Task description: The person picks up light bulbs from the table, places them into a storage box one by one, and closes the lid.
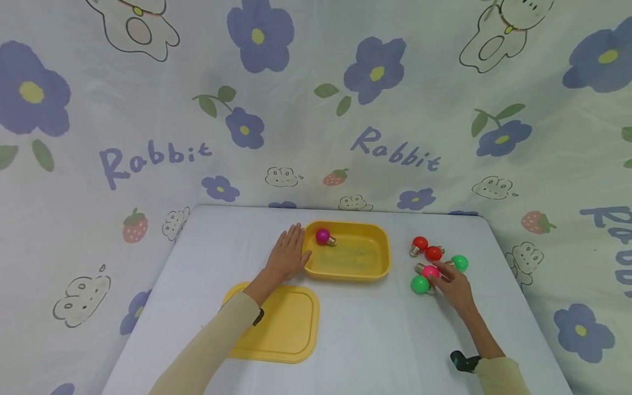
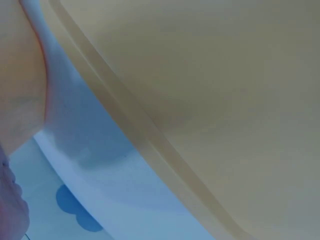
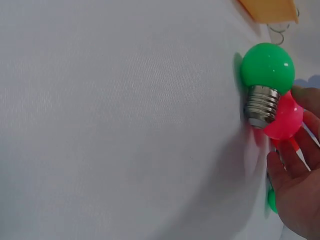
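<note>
Going by what's there I'd call it early days: one purple bulb (image 1: 323, 236) is inside the yellow box (image 1: 345, 278), while two red bulbs (image 1: 420, 243), two green bulbs (image 1: 420, 284) and a pink bulb (image 1: 431, 272) lie out to the box's right, so most of it looks left to do. Right hand (image 1: 454, 285) has thumb and fingers curled round the pink one (can't tell how firm that pinch is). Left hand (image 1: 287, 253) is flat at the box's left side, fingers straight. Yellow lid (image 1: 291, 329) is off, front-left of the box
</note>
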{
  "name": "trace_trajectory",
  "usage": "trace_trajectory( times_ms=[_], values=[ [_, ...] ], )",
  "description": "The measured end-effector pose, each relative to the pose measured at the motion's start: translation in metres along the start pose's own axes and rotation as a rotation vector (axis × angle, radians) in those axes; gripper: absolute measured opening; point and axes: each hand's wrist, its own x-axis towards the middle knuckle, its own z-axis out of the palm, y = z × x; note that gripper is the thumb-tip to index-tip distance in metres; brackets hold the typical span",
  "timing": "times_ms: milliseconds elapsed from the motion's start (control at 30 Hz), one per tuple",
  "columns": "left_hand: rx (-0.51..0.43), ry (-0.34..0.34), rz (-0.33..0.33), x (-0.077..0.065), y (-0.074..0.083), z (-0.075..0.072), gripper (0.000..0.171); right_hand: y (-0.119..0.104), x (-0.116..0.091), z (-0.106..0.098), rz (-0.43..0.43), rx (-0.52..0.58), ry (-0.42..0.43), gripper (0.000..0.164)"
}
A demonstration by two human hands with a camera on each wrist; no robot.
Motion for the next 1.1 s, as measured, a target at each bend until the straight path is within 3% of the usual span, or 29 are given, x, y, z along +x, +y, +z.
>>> trace_trajectory(
  times_ms=[733, 1100],
  values=[
    [-0.015, 0.009, 0.000, -0.0005, 0.0000, -0.0008, 0.072, 0.0047, 0.0036, 0.0040, 0.076, 0.016, -0.025, 0.052],
    [-0.027, -0.002, -0.005, 0.0003, -0.0010, 0.0003, 0.073, 0.0068, 0.0038, 0.0028, 0.070, 0.008, -0.007, 0.056]
  ],
)
